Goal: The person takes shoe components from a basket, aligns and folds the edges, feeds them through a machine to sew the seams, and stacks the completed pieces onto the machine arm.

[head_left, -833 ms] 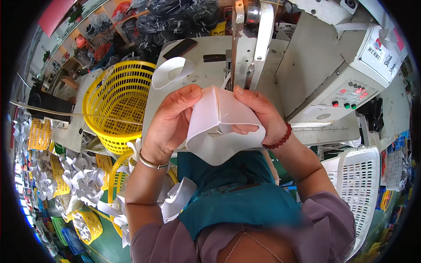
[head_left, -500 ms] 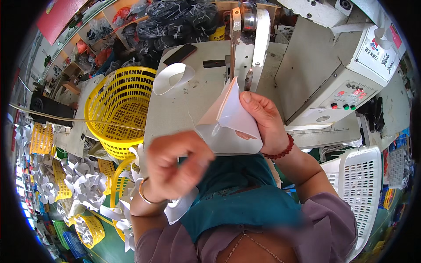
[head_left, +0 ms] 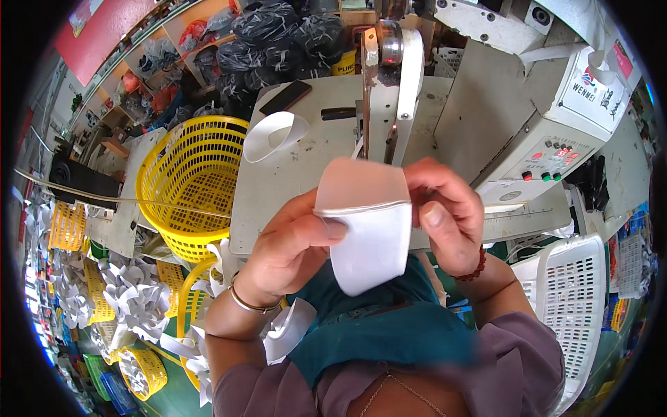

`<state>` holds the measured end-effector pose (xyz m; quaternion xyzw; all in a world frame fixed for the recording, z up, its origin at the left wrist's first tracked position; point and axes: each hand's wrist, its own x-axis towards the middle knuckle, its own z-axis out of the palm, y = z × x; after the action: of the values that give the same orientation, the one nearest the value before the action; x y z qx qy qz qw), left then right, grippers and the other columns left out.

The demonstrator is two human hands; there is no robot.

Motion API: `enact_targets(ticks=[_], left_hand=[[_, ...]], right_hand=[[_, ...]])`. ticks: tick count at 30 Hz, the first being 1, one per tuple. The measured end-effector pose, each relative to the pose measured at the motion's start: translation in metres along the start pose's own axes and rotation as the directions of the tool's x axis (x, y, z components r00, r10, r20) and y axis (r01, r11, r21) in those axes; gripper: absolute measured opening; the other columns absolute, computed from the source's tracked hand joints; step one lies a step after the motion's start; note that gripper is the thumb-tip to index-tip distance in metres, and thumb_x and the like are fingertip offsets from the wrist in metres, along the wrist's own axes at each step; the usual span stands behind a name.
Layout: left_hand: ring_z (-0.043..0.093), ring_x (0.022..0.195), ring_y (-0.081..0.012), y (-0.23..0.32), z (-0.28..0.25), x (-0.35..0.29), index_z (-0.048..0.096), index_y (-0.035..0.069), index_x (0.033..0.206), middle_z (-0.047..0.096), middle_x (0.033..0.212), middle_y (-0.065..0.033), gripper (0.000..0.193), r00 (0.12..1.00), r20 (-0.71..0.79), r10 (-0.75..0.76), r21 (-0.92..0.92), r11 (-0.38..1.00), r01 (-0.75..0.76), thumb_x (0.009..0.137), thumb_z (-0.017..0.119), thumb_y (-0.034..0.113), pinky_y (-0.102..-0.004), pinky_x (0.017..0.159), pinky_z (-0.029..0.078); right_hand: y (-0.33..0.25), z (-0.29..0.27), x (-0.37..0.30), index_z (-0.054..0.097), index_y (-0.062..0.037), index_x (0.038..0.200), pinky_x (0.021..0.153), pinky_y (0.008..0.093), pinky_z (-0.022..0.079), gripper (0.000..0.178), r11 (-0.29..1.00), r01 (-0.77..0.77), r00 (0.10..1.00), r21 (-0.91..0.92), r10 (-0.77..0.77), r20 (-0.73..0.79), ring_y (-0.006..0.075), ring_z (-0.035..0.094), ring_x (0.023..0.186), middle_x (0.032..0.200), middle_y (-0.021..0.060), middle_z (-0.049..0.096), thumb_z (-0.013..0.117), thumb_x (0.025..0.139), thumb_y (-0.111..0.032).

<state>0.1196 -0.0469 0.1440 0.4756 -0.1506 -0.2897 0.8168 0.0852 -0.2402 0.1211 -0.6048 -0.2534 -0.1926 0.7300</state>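
A white piece of thin, flexible sheet material [head_left: 372, 243] is in front of me, above my lap. Its upper part is pale pinkish, and a raised seam or edge crosses it. My left hand [head_left: 292, 247] grips its left side, thumb on the front face and fingers behind. At the right edge my right hand [head_left: 448, 212] has bent fingers against the piece, partly hidden behind it; its thumb shows in front, near the edge. Beyond the piece rises the narrow metal post of a machine [head_left: 383, 104]. A loop of white sheet [head_left: 295, 128] lies on the table [head_left: 267, 184] to the left.
A yellow plastic basket [head_left: 149, 184] stands left of the table, with white pieces heaped in lower baskets beyond. A dark phone [head_left: 285, 97] lies at the table's back. The machine's control box [head_left: 549, 153] is at right, above a white basket [head_left: 573, 299].
My left hand has come up from the left and taken hold of the white piece. The piece has turned, its broad face now toward me, and my right hand has shifted right and lower.
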Motion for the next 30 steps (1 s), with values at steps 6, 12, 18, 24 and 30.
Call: enact_targets(ticks=[6,12,18,24,30], left_hand=[[0.057,0.084,-0.0168,0.013,-0.012,0.019,0.059,-0.007,0.103,0.062,0.089,-0.011,0.037,0.918,0.385,-0.092,0.021,0.996,0.091,0.075,0.049,0.015,-0.025,0.078,0.043],[0.057,0.078,-0.0107,0.018,0.0,0.037,0.061,-0.003,0.101,0.062,0.084,-0.0052,0.031,0.926,0.374,-0.046,0.317,0.945,-0.081,0.08,0.055,0.018,-0.0231,0.072,0.044],[0.059,0.075,-0.0085,0.032,-0.009,0.055,0.063,-0.002,0.096,0.063,0.082,-0.0029,0.024,0.954,0.284,-0.096,0.164,0.985,0.05,0.08,0.06,0.016,-0.0219,0.071,0.045],[0.056,0.065,-0.006,0.066,-0.006,0.084,0.065,0.001,0.083,0.062,0.073,-0.0001,0.013,0.957,0.233,0.174,0.258,0.938,-0.233,0.077,0.064,0.012,-0.02,0.062,0.043],[0.057,0.064,-0.0099,0.082,-0.004,0.115,0.065,-0.001,0.079,0.063,0.073,-0.0043,0.014,0.92,0.18,0.348,0.307,0.869,-0.389,0.078,0.057,0.011,-0.0211,0.062,0.045]], right_hand=[[0.013,-0.034,0.003,0.055,0.0013,0.104,0.056,0.019,0.036,0.03,0.939,-0.112,0.989,0.326,0.073,0.129,0.0051,0.046,0.063,0.077,0.0027,0.056,0.044,0.096,-0.025],[-0.009,-0.014,0.018,0.052,0.0003,0.112,0.076,0.0219,0.041,0.036,0.966,-0.234,0.936,-0.115,0.255,0.242,0.0063,0.051,0.082,0.093,0.0052,0.059,0.052,0.093,-0.03],[0.0,-0.041,0.038,0.061,-0.0002,0.087,0.069,0.0203,0.041,0.016,0.985,-0.17,0.966,-0.014,0.17,0.194,0.0048,0.052,0.077,0.085,0.0006,0.06,0.069,0.082,-0.013],[-0.01,-0.055,0.074,0.063,0.0007,0.085,0.064,0.0192,0.042,0.011,0.995,-0.064,0.998,0.081,0.063,0.023,0.0053,0.055,0.069,0.076,0.0024,0.063,0.062,0.085,-0.011],[0.008,-0.057,0.107,0.064,0.0011,0.09,0.068,0.0199,0.043,0.014,0.978,0.005,0.997,0.21,0.013,-0.081,0.007,0.057,0.071,0.082,0.0037,0.065,0.057,0.088,-0.01]])
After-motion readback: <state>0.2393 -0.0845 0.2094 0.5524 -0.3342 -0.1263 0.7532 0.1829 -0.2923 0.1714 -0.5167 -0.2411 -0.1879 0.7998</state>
